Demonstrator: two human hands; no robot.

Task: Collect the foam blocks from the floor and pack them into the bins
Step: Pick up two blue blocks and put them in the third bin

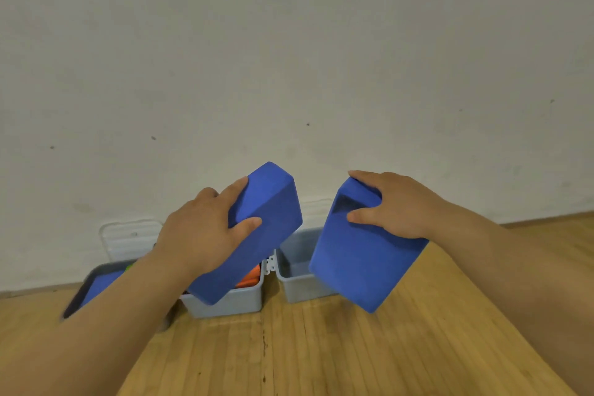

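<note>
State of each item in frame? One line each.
left hand: grips left block
right hand: grips right block
left block: lifted, tilted, over middle bin
right block: lifted, tilted
left bin: open, third block inside
middle bin: open, orange items inside
right bin: open, visible part empty

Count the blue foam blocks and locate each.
3: a block in the left hand, a block in the right hand, a block in the leftmost bin; others may be hidden.
</note>
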